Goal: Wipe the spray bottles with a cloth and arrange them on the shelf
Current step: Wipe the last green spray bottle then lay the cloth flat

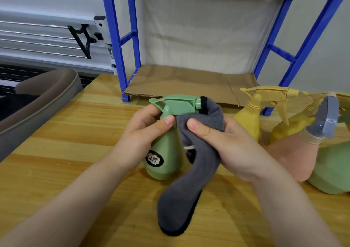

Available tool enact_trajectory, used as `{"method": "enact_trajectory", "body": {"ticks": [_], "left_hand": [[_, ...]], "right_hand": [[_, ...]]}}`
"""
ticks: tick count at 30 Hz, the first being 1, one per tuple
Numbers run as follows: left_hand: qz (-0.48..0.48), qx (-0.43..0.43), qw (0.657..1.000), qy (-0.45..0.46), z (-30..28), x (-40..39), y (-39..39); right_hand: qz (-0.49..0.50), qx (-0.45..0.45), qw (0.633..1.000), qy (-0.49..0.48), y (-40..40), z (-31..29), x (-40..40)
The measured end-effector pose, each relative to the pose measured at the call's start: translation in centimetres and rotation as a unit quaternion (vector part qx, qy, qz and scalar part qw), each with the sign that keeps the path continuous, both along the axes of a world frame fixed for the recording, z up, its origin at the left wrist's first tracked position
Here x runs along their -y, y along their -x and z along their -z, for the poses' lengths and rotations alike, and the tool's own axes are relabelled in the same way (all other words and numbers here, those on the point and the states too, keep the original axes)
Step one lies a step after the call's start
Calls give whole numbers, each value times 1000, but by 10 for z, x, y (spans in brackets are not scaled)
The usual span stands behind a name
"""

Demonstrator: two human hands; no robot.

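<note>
Grey cloth (191, 172) clamped in right hand (227, 144), pressed against green spray bottle (164, 157); left hand (144, 133) grip wraps its neck.

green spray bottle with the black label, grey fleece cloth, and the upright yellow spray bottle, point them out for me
green plastic spray bottle with black label (166, 152), head view, on its body above the label
grey fleece cloth (191, 186), head view, on the hanging fold
upright yellow plastic spray bottle (248, 121), head view, on its shoulder

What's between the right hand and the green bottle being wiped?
Head view: the grey cloth lies between the right hand and the green spray bottle; the left hand holds the bottle's neck bare.
</note>
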State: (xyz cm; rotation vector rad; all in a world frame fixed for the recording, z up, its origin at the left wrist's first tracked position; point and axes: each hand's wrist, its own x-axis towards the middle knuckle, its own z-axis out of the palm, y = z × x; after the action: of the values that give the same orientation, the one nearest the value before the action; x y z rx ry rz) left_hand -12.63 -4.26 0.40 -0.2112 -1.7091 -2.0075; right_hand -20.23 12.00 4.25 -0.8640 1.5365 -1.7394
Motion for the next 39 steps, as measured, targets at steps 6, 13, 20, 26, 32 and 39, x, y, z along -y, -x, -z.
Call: {"method": "enact_trajectory", "body": {"ticks": [6, 13, 20, 26, 32, 39], "left_hand": [[83, -20, 996, -4, -6, -3, -5], [54, 30, 998, -18, -7, 7, -6], [57, 2, 997, -49, -12, 0, -4], [61, -2, 998, 29, -18, 13, -9], [48, 17, 998, 35, -8, 8, -4], [-177, -12, 953, 247, -6, 22, -4]], "right_hand": [[-99, 105, 989, 24, 4, -4, -12], [119, -73, 988, 61, -10, 10, 9], [27, 100, 990, 97, -14, 4, 8], [-14, 54, 997, 47, -11, -1, 4], [30, -99, 993, 62, -3, 4, 1], [112, -216, 969, 38, 11, 25, 9]]}}
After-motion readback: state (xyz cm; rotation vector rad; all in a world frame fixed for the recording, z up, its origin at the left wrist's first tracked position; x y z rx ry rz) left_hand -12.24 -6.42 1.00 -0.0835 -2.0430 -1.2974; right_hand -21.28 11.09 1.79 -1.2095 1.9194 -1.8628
